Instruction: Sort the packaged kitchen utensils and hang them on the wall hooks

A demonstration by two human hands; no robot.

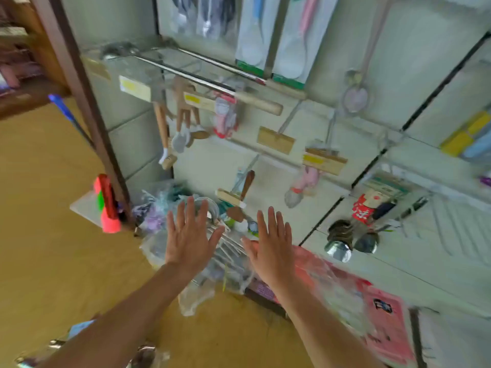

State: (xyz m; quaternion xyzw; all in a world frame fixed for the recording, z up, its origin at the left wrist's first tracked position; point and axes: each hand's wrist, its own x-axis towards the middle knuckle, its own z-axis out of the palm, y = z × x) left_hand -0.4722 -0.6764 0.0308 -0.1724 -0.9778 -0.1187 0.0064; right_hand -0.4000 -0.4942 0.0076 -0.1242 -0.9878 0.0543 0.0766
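Both the left hand and right hand hover flat-fingered, holding nothing, above the bagged utensils heaped on the floor by the wall's foot. The clear wrap looks light, crinkly and slippery, so pinching near a pack's top seems safest.

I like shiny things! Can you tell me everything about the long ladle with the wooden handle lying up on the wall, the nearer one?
The long ladle has a shiny metal bowl at its left end, a thin dark shaft and a pale, rounded wooden handle at its right end. It lies almost flat, sloping down to the right, and seems to rest across the wall hooks instead of hanging. No wrapper shows, but the picture is blurry.
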